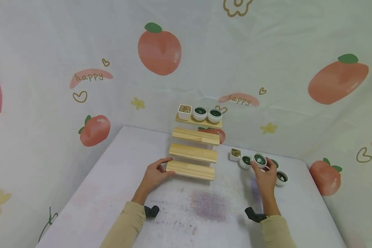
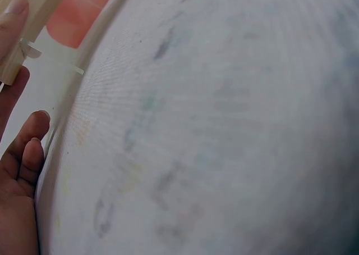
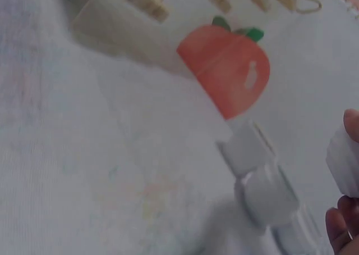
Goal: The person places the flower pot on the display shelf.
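Observation:
A four-step wooden shelf stands on the table, and my left hand [image 1: 155,175] pinches the left end of its lowest board [image 1: 190,170]. In the left wrist view the thumb lies on top of that board [image 2: 38,10], with a finger below. My right hand [image 1: 266,177] grips a small round white pot [image 1: 260,160] with a dark green filling, raised off the table. That pot [image 3: 343,160] shows at the right edge of the right wrist view. Near it stand a square white pot [image 1: 235,155] and several round ones, one partly hidden behind my fingers.
On the top board [image 1: 198,122] sit a square pot [image 1: 185,112] of brownish bits and two round pots with dark green filling, [image 1: 199,113] side by side. The table [image 1: 111,193] meets a fruit-printed cloth backdrop [image 1: 201,41] behind the shelf.

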Motion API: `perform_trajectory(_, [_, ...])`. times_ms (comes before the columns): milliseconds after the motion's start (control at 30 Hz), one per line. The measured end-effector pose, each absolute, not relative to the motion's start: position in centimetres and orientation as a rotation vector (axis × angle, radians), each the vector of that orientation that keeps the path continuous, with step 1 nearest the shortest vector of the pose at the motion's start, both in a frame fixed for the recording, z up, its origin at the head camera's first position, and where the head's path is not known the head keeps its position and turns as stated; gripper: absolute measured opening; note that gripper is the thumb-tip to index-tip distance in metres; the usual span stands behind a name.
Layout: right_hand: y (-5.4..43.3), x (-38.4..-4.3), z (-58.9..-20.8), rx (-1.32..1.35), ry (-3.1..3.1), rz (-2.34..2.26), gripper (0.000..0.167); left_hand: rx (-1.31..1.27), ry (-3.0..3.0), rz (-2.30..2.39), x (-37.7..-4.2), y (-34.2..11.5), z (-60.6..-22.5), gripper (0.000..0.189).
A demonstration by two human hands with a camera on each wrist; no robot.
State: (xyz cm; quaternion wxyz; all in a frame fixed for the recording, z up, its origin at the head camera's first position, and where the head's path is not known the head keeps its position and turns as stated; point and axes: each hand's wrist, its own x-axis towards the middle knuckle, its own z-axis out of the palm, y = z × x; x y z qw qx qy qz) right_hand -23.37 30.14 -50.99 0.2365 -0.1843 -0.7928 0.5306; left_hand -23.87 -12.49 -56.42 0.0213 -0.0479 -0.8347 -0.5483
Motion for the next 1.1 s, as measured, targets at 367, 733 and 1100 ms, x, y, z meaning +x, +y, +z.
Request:
perform_trajectory(367, [26.8,-23.8,-47.5,-0.308,-2.182,1.574,0.065,-0.185,-2.577,-1.706,-24.1,-12.2,-56.8,0.060])
perform_trajectory(733, [21.9,-24.1,-45.0,-0.088,-2.220,1.713,0.064,-0.150,-2.581,-1.704,-23.9,-12.5,-56.7,0.059])
perform_trajectory(1100, [16.5,-25.9,-44.2,0.127,-2.113,1.822,0.056,-0.165,-2.581,-1.683,-24.0,-12.6,-57.1,0.062])
